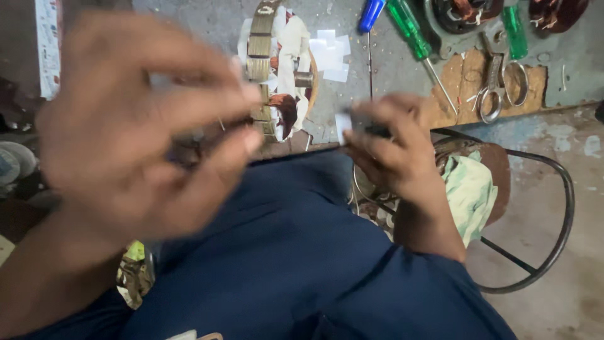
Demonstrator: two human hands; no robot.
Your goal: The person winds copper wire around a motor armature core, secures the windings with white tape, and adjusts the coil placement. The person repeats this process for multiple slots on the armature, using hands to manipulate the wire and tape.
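My left hand point(135, 135) is raised close to the camera and blurred, fingers pinched around a small dark part point(189, 148) I cannot make out. My right hand point(393, 148) is lower, over my blue-clad lap point(283, 252), fingers closed on a small dark object with a white paper strip point(345, 126) at its end. Just beyond both hands on the grey bench lies a motor stator point(274, 69) with metal laminations, copper windings and white insulation paper.
White paper slips point(330, 53) lie on the bench. A blue-handled screwdriver point(370, 19), two green-handled screwdrivers point(412, 34), and scissors point(497, 85) on a cardboard piece sit at the back right. A metal-frame stool point(535, 208) with cloth stands right.
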